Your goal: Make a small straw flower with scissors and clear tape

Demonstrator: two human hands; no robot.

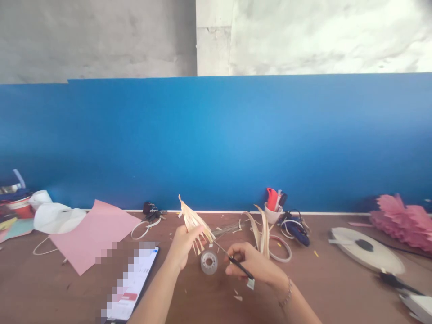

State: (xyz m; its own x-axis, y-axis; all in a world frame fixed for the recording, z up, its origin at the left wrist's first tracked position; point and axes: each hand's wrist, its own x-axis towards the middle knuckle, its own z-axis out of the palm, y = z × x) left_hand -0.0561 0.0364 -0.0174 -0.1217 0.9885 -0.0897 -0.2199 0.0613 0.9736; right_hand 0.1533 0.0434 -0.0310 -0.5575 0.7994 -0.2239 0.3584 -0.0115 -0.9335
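Pinching the fringe (192, 218) at lower centre of the frame, the person's left hand (180, 245) is closed on it, thumb over the front and tip upward. A grip well up from the loose ends would probably keep the strands flat and the fingers clear of metal. Just right of it, the right hand (251, 263) is curled around a black-handled tool (241, 268), its thin metal end aimed at the fringe's lower right edge. Short, light strokes along the grain should suit such dry-looking strands, with the tape (209, 271), just below the metal end, best kept out of the way.

At far left, a heap (22, 202) is cut off by the frame. Pixelation hides part of the phone (133, 285) at lower left. The left fingers behind the fringe are out of sight, and whether the metal end touches a strand cannot be told. The right hand covers much of the handle, so whether these are scissors is unclear. At lower right, a white device (418, 308) runs out of frame.
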